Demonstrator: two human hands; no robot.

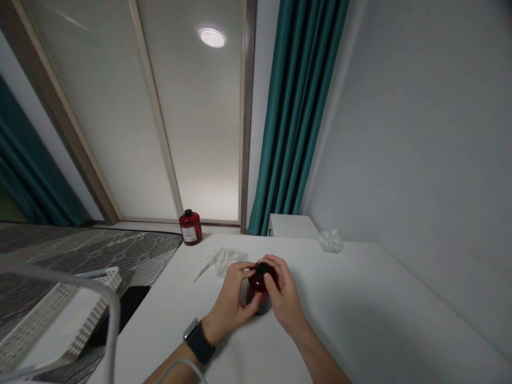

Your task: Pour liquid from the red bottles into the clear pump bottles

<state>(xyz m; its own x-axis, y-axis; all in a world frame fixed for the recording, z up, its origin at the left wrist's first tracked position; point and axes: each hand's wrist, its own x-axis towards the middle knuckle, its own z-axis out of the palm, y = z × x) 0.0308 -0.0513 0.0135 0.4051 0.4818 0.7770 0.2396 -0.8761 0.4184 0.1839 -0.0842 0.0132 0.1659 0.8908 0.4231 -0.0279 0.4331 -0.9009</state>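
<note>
Snug two-handed hold, left hand [231, 298] and right hand [285, 293] curled around a dark red bottle [258, 293] and its black cap [262, 269], mid-way along the white table [360, 298]; likely slip on smooth plastic; tipping if pressure eases.

White tabletop [352, 298], clear plastic wrapper [228, 261], clear plastic lump [331, 241], dark red bottle [258, 298]

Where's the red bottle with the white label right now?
In the head view, the red bottle with the white label stands left of centre, just beyond the far edge of the white table, in front of the frosted glass door.
</note>
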